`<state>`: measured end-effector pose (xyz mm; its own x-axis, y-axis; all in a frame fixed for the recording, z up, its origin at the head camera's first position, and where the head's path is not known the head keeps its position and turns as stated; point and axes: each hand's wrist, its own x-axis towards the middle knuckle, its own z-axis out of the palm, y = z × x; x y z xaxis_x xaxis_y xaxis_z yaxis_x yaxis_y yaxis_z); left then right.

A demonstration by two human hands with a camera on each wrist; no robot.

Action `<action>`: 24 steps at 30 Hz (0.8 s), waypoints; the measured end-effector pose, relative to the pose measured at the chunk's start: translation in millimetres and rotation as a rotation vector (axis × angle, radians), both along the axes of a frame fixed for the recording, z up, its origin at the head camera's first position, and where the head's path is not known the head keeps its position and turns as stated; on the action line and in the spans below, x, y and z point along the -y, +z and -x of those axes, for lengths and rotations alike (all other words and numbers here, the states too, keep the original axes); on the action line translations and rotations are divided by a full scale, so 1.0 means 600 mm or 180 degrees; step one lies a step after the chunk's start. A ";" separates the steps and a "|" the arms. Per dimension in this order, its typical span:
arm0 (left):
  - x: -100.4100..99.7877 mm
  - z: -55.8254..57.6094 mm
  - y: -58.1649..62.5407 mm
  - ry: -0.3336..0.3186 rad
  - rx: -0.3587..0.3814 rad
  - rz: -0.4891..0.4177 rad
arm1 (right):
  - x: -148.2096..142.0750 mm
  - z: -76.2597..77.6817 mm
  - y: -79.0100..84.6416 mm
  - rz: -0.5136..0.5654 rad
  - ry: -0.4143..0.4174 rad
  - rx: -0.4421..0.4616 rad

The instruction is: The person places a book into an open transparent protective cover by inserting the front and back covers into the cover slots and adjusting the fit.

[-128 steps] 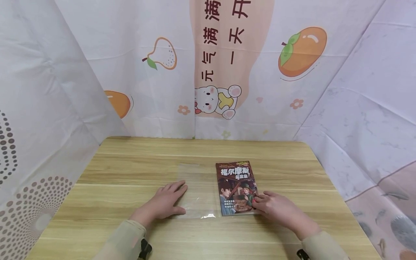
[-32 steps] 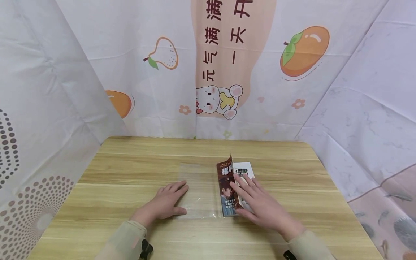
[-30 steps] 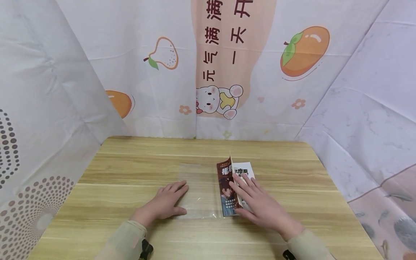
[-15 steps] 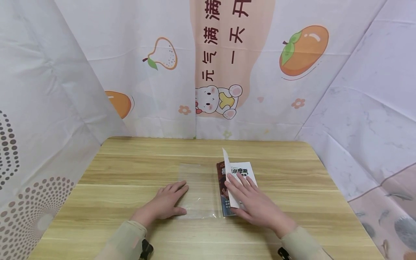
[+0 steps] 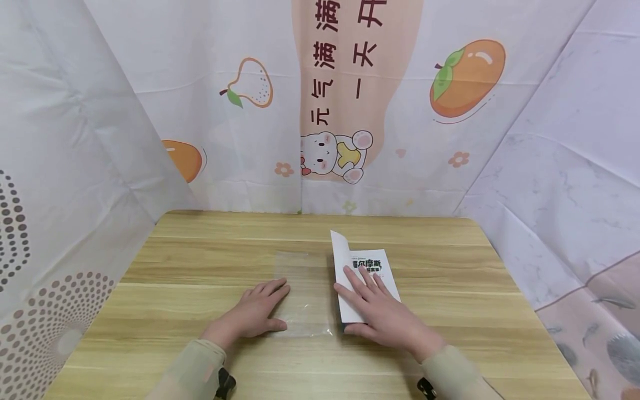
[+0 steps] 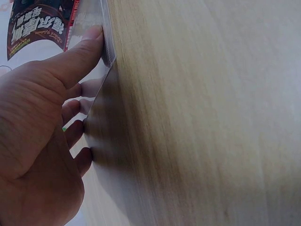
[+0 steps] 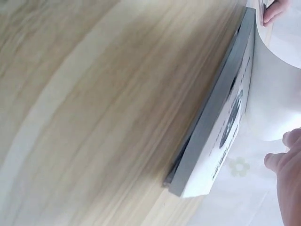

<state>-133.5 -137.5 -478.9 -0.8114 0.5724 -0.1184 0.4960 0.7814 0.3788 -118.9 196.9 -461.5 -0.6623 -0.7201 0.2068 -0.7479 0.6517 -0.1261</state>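
Note:
A paperback book [image 5: 374,269] lies on the table with its white title page showing. Its front cover [image 5: 341,253] stands raised and leans left, white inner side facing up; in the right wrist view the lifted cover [image 7: 275,94] curves away from the page block. The straight fingers of my right hand [image 5: 387,319] push against that inner side. Left of the book a clear plastic sheet [image 5: 307,294] lies flat. My left hand [image 5: 252,314] rests at the sheet's left edge, fingers spread. In the left wrist view, its thumb [image 6: 77,59] touches the plastic.
The wood-grain table [image 5: 210,244] spreads around the book and both hands. A patterned white curtain [image 5: 240,144] hangs behind the far edge, with more fabric [image 5: 540,183] on the right side.
The book was closed with its dark cover up. My right hand moved from its right edge leftward, turning the cover up and over to the left. My left hand has stayed put.

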 end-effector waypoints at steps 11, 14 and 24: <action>-0.001 -0.003 0.005 -0.0010 -0.0027 -0.0033 | 0.018 -0.003 -0.014 0.0027 0.0034 0.0163; -0.002 -0.004 0.007 -0.0013 -0.0039 -0.0069 | 0.022 -0.004 -0.018 0.0035 0.0023 0.0178; -0.002 -0.005 0.007 0.0010 -0.0027 -0.0053 | 0.034 -0.007 -0.036 0.0101 -0.0047 0.0133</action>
<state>-130.6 -136.2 -474.6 -0.8140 0.5718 -0.1021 0.4969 0.7765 0.3875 -114.7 176.7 -483.2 -0.6815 -0.7036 0.2013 -0.7318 0.6579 -0.1777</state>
